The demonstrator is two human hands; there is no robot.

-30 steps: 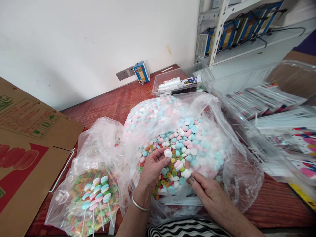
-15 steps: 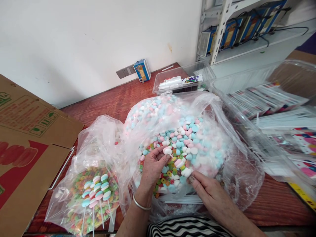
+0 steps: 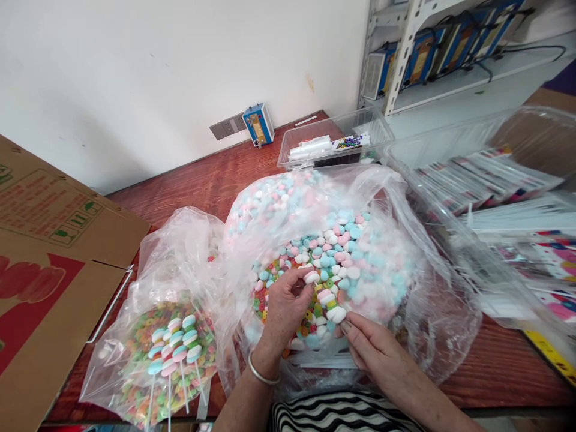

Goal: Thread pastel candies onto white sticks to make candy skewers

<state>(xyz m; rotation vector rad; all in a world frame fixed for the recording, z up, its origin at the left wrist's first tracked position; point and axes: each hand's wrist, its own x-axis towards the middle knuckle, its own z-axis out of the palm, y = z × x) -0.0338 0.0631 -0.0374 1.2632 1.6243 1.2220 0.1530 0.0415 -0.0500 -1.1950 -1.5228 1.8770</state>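
Observation:
My left hand [image 3: 284,309] pinches a white and pink candy [image 3: 310,277] between thumb and fingertips, over an open clear bag [image 3: 418,282] heaped with pastel pink, blue and white candies and small coloured rings. My right hand [image 3: 377,354] rests at the near edge of that heap, its fingers closed around a thin white stick [image 3: 344,328] with a white candy [image 3: 337,314] at its tip. Below the hands lie several white sticks [image 3: 315,360] inside the bag.
A second clear bag [image 3: 167,354] at the near left holds coloured rings and finished candy lollipops. Cardboard boxes [image 3: 49,258] stand at the left. Clear plastic trays [image 3: 490,198] with printed sleeves fill the right. A blue device [image 3: 258,125] sits by the wall.
My left hand has turned the candy slightly and shifted a little right. My right hand has stayed at the heap's near edge. The view has tilted slightly.

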